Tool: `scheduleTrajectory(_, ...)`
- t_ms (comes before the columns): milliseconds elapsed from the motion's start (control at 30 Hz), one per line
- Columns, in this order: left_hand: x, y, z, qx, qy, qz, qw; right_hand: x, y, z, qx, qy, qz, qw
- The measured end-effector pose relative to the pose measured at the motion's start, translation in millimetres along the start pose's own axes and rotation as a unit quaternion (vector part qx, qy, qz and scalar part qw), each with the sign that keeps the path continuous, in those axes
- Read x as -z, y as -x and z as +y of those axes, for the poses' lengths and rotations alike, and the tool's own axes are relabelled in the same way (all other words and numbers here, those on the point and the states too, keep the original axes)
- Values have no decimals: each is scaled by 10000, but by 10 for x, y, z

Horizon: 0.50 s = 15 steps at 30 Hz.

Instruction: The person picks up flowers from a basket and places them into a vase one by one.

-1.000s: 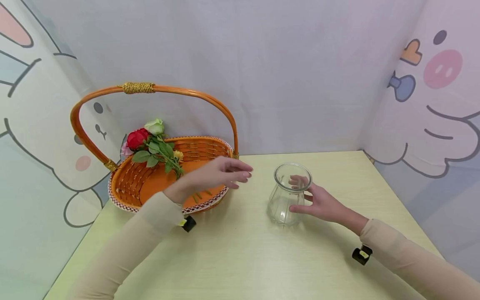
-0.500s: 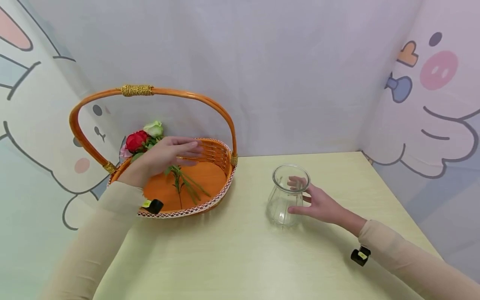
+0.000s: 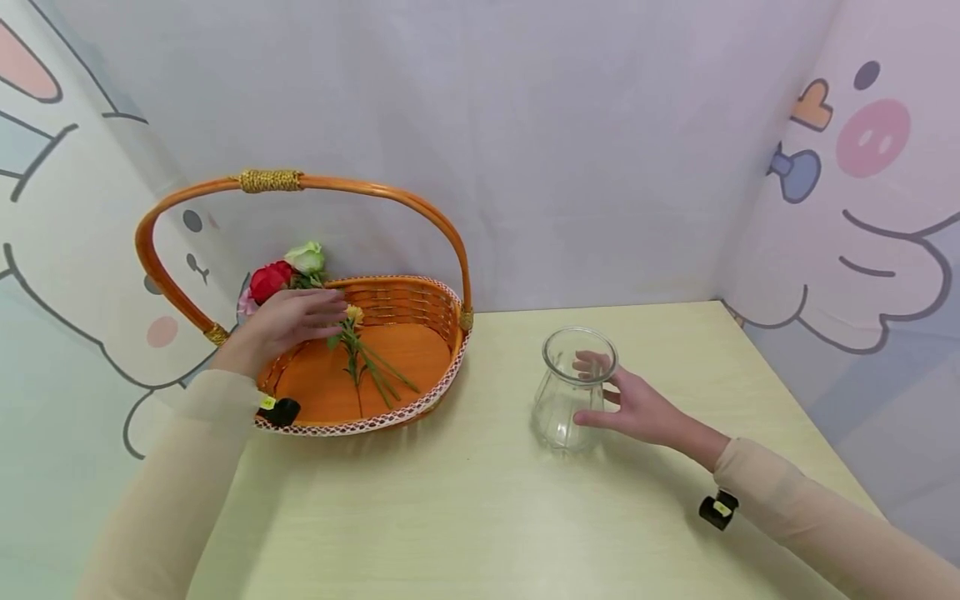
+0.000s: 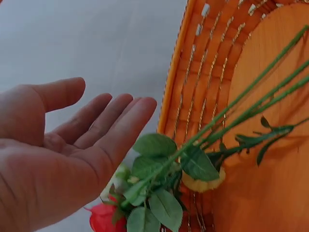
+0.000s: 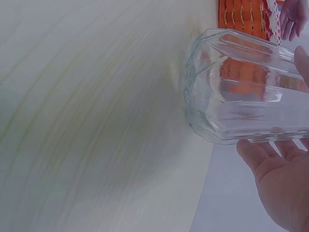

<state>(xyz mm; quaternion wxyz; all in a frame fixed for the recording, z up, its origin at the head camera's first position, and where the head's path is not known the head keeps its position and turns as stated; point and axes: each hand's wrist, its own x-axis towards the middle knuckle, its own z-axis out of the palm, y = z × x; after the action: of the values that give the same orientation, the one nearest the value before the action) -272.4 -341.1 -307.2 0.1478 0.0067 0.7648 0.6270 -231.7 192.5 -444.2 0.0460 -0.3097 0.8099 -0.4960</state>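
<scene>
My left hand hovers over the left end of an orange wicker basket, holding nothing, its fingers fairly straight. Artificial flowers lie in the basket under and beside it: a red rose, a pale green-white rose, a pink bloom partly hidden, and a small yellow flower. In the left wrist view their green stems run across the basket floor, apart from the fingers. On the table, my right hand holds a clear glass vase, thumb in front and fingers behind.
The basket's tall arched handle rises over the flowers. A pale wood table lies beneath everything. Curtains with cartoon animals stand at the back and sides.
My left hand has moved left from the basket's right part to above the flower heads, uncovering the stems. My right hand and the vase have stayed in place.
</scene>
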Motion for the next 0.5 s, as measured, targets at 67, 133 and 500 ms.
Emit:
scheduleTrajectory(67,58,11,-46,45,89,68,9999,1,-2,-2,6,-2,-11,10000)
scheduleTrajectory(133,119,14,-91,123,263,185,9994,2,-6,-1,12,-2,-9,10000)
scheduleTrajectory(500,255,-13,-258,741,611,355,9947,0,-10,28,11,-13,-12,10000)
